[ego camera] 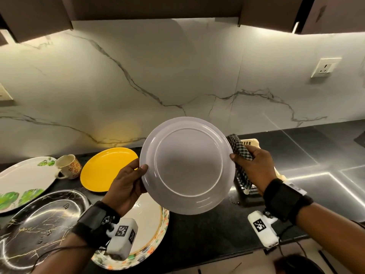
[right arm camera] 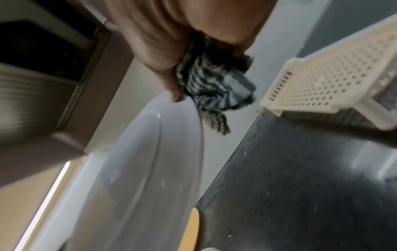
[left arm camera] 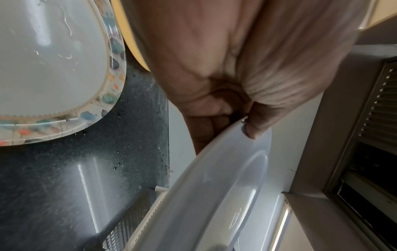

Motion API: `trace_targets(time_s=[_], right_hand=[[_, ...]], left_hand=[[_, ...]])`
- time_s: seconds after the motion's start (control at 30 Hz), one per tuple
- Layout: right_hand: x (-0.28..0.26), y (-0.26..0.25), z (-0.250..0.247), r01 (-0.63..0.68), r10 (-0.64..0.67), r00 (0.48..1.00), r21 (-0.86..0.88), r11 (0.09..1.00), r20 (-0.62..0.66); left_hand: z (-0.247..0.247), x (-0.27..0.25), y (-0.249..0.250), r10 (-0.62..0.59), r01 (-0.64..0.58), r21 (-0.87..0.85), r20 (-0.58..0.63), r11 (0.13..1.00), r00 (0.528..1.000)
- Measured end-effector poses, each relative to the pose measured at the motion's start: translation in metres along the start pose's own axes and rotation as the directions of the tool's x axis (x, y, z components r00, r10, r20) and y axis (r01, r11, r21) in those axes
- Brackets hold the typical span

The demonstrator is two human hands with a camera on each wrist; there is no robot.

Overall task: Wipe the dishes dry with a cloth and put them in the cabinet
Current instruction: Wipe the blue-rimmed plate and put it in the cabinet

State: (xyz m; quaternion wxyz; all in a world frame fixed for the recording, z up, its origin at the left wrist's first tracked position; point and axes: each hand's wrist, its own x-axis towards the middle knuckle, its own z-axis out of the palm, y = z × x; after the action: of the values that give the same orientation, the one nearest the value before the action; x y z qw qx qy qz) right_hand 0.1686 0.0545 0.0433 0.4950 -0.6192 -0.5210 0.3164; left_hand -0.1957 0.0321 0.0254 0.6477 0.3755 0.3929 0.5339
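I hold a pale lavender plate (ego camera: pixel 187 165) upright above the counter, its underside facing me. My left hand (ego camera: pixel 130 180) pinches the plate's left rim, thumb on the near side. My right hand (ego camera: pixel 250 165) grips a black-and-white checked cloth (ego camera: pixel 240 149) at the plate's right rim, thumb tip on the edge. The left wrist view shows the thumb on the lavender plate (left arm camera: pixel 225 195). In the right wrist view the bunched cloth (right arm camera: pixel 214 90) hangs beside the plate (right arm camera: pixel 139 169).
On the black counter (ego camera: pixel 207 230) lie a yellow plate (ego camera: pixel 104 169), a floral mug (ego camera: pixel 69 166), a leaf-pattern plate (ego camera: pixel 23 180), a black marbled plate (ego camera: pixel 39 224) and a flower-rimmed white plate (ego camera: pixel 152 230). A cream perforated basket (right arm camera: pixel 335 81) stands right. Dark wall cabinets (ego camera: pixel 158 6) hang overhead.
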Motion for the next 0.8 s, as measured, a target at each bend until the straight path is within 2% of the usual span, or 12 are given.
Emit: trace_targets(time_s=[0.07, 0.23, 0.33, 0.43, 0.5, 0.57, 0.73, 0.8], right_hand=[[-0.001, -0.002, 0.007, 0.134, -0.141, 0.990, -0.164, 0.977, -0.032], [-0.002, -0.018, 0.022, 0.353, -0.330, 0.935, -0.267, 0.897, 0.127], [0.008, -0.016, 0.036, 0.465, -0.376, 0.883, -0.423, 0.777, 0.281], [0.009, -0.025, 0.059, 0.533, -0.357, 0.833, -0.435, 0.726, 0.424], [0.007, -0.033, 0.077, 0.598, -0.372, 0.778, -0.413, 0.687, 0.507], [-0.003, -0.043, 0.092, 0.681, -0.385, 0.697, -0.388, 0.621, 0.605], [-0.039, -0.052, 0.114, 0.862, -0.430, 0.467, -0.290, 0.416, 0.772], [-0.039, -0.050, 0.112, 0.878, -0.443, 0.443, -0.277, 0.390, 0.780]], left_hand=[[0.000, -0.002, 0.000, 0.013, -0.013, -0.025, -0.008, 1.000, 1.000], [-0.001, -0.006, 0.006, 0.040, -0.040, 0.008, 0.014, 0.999, 0.999], [0.002, -0.009, 0.006, 0.044, -0.050, 0.117, 0.057, 0.992, 0.997], [0.009, -0.011, 0.003, 0.022, -0.050, 0.225, 0.128, 0.973, 0.992], [0.013, -0.010, 0.000, 0.006, -0.053, 0.259, 0.179, 0.964, 0.984], [0.016, -0.008, -0.002, 0.005, -0.062, 0.278, 0.199, 0.959, 0.980], [0.014, -0.004, -0.008, 0.079, -0.104, 0.182, 0.139, 0.978, 0.987], [0.014, -0.003, -0.008, 0.084, -0.103, 0.149, 0.124, 0.984, 0.989]])
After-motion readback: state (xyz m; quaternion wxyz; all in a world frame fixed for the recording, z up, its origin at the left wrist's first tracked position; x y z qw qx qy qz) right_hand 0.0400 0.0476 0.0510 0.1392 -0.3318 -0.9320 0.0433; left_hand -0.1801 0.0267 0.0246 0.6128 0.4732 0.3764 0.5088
